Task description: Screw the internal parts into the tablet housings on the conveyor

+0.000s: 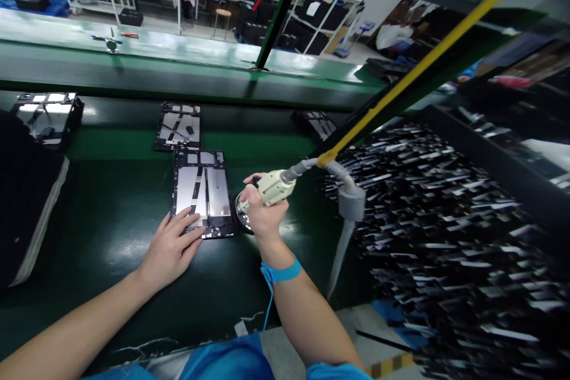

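My left hand [171, 246] lies with fingers spread on the lower left edge of an opened tablet [218, 193], whose inside shows silver plates, a ribbon cable and a small circuit board. My right hand [263, 219] is wrapped round a cream corded electric screwdriver [276, 187], tilted with its cable end up and to the right. Its tip is hidden behind my fingers, over a round black dish [241, 214] with shiny specks, just right of the tablet. Beyond sits a second opened tablet [180, 126], close against the first one's top edge.
More opened device parts lie at the far left [47, 119] and far right [317, 124]. Racks of dark panels [445, 237] crowd the right side. A yellow strap [401, 83] and grey cable [341, 255] hang nearby. Black cloth-like material [27, 202] stands left. People are in the background.
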A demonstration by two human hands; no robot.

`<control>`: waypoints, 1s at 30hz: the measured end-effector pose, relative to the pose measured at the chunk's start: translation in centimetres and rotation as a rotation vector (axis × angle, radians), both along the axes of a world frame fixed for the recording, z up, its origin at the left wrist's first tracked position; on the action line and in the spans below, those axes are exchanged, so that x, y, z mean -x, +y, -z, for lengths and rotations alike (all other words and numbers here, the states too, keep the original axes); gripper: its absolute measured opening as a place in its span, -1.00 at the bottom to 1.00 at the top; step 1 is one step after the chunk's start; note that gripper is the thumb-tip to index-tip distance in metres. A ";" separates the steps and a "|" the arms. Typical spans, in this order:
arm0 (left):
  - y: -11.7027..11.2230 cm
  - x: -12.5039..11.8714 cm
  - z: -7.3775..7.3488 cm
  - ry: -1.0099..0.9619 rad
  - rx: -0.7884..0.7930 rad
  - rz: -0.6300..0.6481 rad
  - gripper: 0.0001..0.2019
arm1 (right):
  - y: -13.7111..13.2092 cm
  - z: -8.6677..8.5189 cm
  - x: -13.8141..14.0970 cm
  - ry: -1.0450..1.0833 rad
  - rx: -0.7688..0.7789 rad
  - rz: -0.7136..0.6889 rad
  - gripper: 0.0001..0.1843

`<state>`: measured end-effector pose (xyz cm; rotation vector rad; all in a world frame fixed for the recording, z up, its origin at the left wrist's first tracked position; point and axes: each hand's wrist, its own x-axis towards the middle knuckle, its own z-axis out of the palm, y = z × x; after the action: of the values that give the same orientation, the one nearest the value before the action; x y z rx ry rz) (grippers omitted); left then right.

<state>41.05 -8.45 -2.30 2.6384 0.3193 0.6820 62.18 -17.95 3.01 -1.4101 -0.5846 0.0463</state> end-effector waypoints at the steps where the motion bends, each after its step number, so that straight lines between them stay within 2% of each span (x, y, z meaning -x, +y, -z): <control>1: 0.0 0.0 0.1 -0.005 0.003 0.002 -0.75 | -0.1 -0.4 0.1 -0.004 -0.028 0.005 -0.76; 4: 0.0 -0.2 0.3 -0.021 0.014 0.002 -0.72 | -0.3 -1.7 0.8 -0.009 -0.141 -0.019 -0.82; 7: 0.0 -0.3 0.4 -0.015 0.031 -0.008 -0.67 | -0.3 -2.2 2.5 0.025 -0.234 -0.134 -0.80; 12: 0.1 -0.3 0.2 -0.018 0.063 0.008 -0.66 | 0.4 -1.4 5.9 0.067 -0.201 -0.408 -0.74; 15: 0.1 -0.3 -0.1 -0.014 0.080 0.019 -0.65 | 0.8 -0.7 6.9 0.059 -0.188 -0.492 -0.74; 18: 0.1 -0.4 -0.1 -0.007 0.093 0.030 -0.66 | 0.9 -0.1 7.2 0.056 -0.166 -0.523 -0.73; 22: 0.0 -0.4 -0.2 0.013 0.110 0.019 -0.67 | 1.0 0.4 7.2 0.042 -0.135 -0.498 -0.71; 30: 0.0 -0.5 0.0 0.006 0.103 0.022 -0.68 | 1.0 0.7 7.2 0.024 -0.084 -0.487 -0.72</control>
<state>41.52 -8.41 -2.28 2.5429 0.3181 0.6338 55.02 -16.95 2.30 -1.1584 -0.8891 0.4213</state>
